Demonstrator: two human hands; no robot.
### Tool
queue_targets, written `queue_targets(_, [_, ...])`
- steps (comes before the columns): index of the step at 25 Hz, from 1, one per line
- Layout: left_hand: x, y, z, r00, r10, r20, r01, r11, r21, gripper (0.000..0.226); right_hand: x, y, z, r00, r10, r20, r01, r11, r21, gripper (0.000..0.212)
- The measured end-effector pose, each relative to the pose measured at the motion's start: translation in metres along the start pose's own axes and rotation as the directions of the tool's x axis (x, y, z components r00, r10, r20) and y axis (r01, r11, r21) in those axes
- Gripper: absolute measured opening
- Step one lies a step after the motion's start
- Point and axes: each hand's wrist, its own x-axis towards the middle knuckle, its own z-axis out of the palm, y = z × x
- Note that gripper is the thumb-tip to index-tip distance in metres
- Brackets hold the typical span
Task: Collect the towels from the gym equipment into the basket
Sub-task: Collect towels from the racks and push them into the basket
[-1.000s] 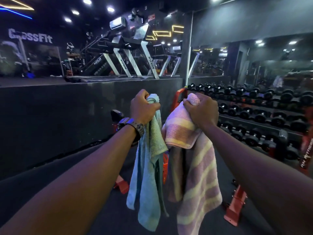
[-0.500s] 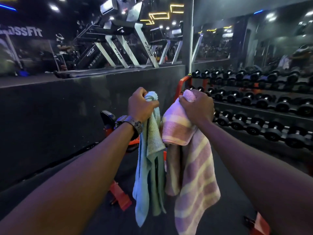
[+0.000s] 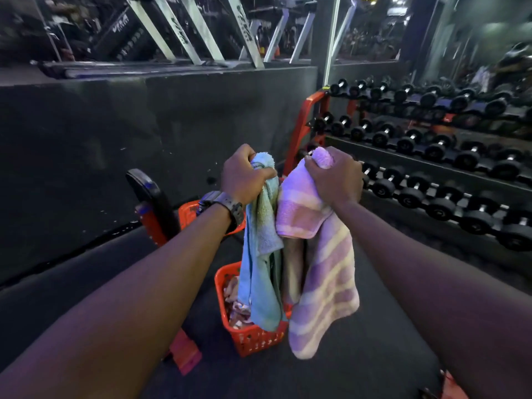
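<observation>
Running along the right of the basket, a dumbbell rack with an orange frame carries rows of black dumbbells on three tiers. Behind the basket stands a dark low wall, with treadmills on the raised level above it. Left of the basket: an orange bench with a black pad, one orange foot on the dark floor.

Orange plastic basket sits on the floor, low centre of view, perforated walls; crumpled cloth visible inside, details unclear.

Pink-and-cream striped towel hangs just right of the basket, lower end level with the basket wall. Right hand holds it, fingers curled tight round its bunched top.

Blue-green towel hangs directly over the basket, lower end overlapping the basket's opening; cannot tell whether it touches the contents. Left hand grips it, fingers closed in a fist around the top. Both towels hang side by side, nearly touching.

Dark wristwatch on the left wrist, above the basket.
</observation>
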Motion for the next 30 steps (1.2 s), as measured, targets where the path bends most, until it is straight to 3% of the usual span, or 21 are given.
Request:
queue_targets(3, [0.039,-0.037,0.025,0.998,-0.039,0.057,0.039,0.999,0.011,0.044,0.024,0.018,0.052,0.997,0.067,0.026,-0.067,0.998,-0.005,0.036])
queue_targets(7, [0.087,-0.098,0.060,0.986,-0.125,0.111,0.118,0.991,0.067,0.046,0.054,0.048,0.133,0.986,0.132,0.098,-0.132,0.991,-0.006,0.017])
queue_targets(13, [0.118,-0.197,0.110,0.951,-0.283,0.121,0.263,0.952,0.159,0.041,0.066,0.124,0.242,0.937,0.231,0.261,-0.235,0.972,-0.017,0.038])
queue_targets(18, [0.107,-0.307,0.157,0.854,-0.460,0.243,0.421,0.886,0.196,0.041,0.028,0.199,0.326,0.865,0.277,0.419,-0.249,0.961,-0.121,0.033])
queue_targets(23, [0.080,-0.430,0.210,0.741,-0.522,0.422,0.471,0.853,0.227,0.033,-0.032,0.290,0.408,0.745,0.433,0.507,-0.307,0.898,-0.315,0.031])
queue_targets(25, [0.060,-0.488,0.232,0.715,-0.508,0.481,0.441,0.861,0.255,0.032,-0.067,0.335,0.439,0.702,0.447,0.554,-0.283,0.890,-0.358,0.028])
queue_targets(28, [0.017,-0.568,0.262,0.703,-0.444,0.556,0.254,0.886,0.387,0.043,-0.118,0.397,0.474,0.632,0.347,0.693,-0.116,0.927,-0.358,0.028])
queue_targets(30, [-0.020,-0.619,0.287,0.552,-0.537,0.638,0.143,0.815,0.561,0.073,-0.155,0.439,0.501,0.505,0.329,0.798,0.034,0.916,-0.399,0.053])
